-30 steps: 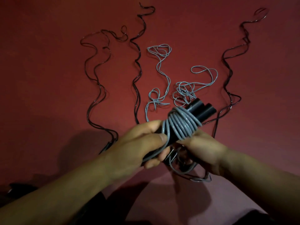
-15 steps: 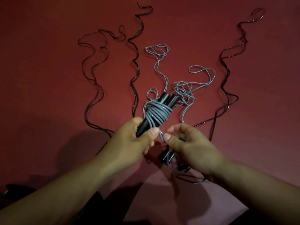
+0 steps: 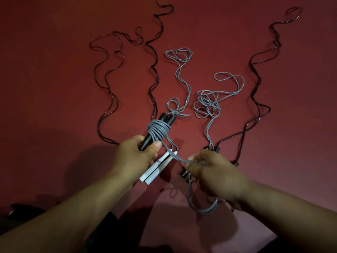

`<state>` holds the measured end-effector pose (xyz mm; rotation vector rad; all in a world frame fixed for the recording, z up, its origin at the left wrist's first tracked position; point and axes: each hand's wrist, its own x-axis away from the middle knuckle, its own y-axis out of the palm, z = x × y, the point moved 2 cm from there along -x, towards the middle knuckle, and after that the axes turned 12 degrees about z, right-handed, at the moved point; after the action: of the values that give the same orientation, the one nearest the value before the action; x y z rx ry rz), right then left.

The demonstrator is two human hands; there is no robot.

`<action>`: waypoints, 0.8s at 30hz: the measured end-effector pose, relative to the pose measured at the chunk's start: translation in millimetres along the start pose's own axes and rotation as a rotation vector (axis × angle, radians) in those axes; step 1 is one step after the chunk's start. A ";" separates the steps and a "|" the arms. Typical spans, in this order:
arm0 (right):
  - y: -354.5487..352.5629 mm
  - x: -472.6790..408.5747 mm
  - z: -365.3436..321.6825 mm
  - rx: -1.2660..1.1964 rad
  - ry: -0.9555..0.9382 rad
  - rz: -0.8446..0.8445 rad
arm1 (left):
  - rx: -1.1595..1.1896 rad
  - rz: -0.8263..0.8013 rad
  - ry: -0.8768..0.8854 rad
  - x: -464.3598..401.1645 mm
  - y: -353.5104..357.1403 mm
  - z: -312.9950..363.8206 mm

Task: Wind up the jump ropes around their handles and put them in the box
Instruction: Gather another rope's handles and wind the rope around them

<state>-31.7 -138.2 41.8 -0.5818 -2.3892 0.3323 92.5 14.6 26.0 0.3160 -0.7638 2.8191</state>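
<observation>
My left hand grips a pair of black handles held together, pointing up and away from me. Several turns of grey rope are wound around them. A free strand runs from that coil down to my right hand, which pinches it; the strand's slack loop hangs below this hand. Two white handles lie on the red surface under my left hand. No box is in view.
More loose grey rope lies tangled ahead on the red surface, and a second loose grey length lies to its left. Wavy black ropes stretch away at left, another black rope at right. Black handles lie beside my right hand.
The wrapped handles swung from pointing right to pointing up and left. My right hand let go of the bundle, moved right and down, and now pulls a grey strand out. The white handles became visible.
</observation>
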 end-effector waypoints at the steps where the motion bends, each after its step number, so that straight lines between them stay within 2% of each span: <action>1: -1.0 0.3 -0.9 -0.062 0.037 0.022 | -0.003 0.031 -0.010 -2.6 -2.9 -0.2; 3: -5.5 0.8 -4.2 -0.132 0.088 0.024 | -0.001 0.059 -0.023 -7.5 -8.4 -1.0; 6: -10.7 -0.8 -4.8 -0.031 0.060 -0.010 | -0.017 0.066 -0.017 -9.4 -12.3 -0.3; 9: -10.2 0.0 -7.5 0.041 0.039 -0.121 | -0.043 0.062 -0.016 -9.5 -11.0 0.3; 13: -10.6 2.7 -20.4 -0.045 -0.041 -0.244 | -0.181 0.019 0.102 -8.0 -9.3 -0.8; 19: -17.0 -5.4 -33.3 -0.077 -0.226 -0.194 | -0.445 -0.203 0.376 -3.0 -0.8 0.8; 24: -22.6 -13.8 -40.5 0.041 -0.393 -0.092 | -0.498 -0.383 0.493 2.3 5.7 2.7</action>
<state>-3.2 -161.1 73.6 -0.4152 -2.7663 0.4921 89.3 8.7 26.2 -0.2762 -1.0964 2.1228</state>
